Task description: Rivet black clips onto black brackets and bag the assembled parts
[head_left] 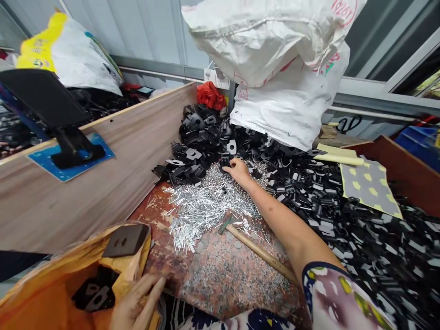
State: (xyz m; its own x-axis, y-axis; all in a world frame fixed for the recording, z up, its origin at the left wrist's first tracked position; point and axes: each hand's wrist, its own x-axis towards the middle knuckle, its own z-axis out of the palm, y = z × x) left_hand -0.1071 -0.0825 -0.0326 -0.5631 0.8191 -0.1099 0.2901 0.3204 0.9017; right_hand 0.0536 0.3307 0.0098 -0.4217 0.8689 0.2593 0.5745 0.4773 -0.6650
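My right hand (238, 172) is stretched far forward to the pile, its thumb and fingers closed on a small black plastic clip part (225, 159). Below it lies a heap of thin silver metal pins (202, 206), with tiny metal bits (215, 173) behind them. Under my right forearm a hammer (257, 250) with a wooden handle rests on the worn red-brown tabletop (156, 206). My left hand (139, 300) lies at the near table edge, fingers extended and holding nothing, beside an open orange bag (44, 284) with black plastic parts (98, 291) inside.
Black parts (192, 165) pile at the back; smaller black pieces (319, 192) spread across the right. A wooden partition (103, 183) with a phone stand (72, 146) borders the left. White sacks (282, 91) stand behind. A brown block (125, 240) sits on the orange bag's rim.
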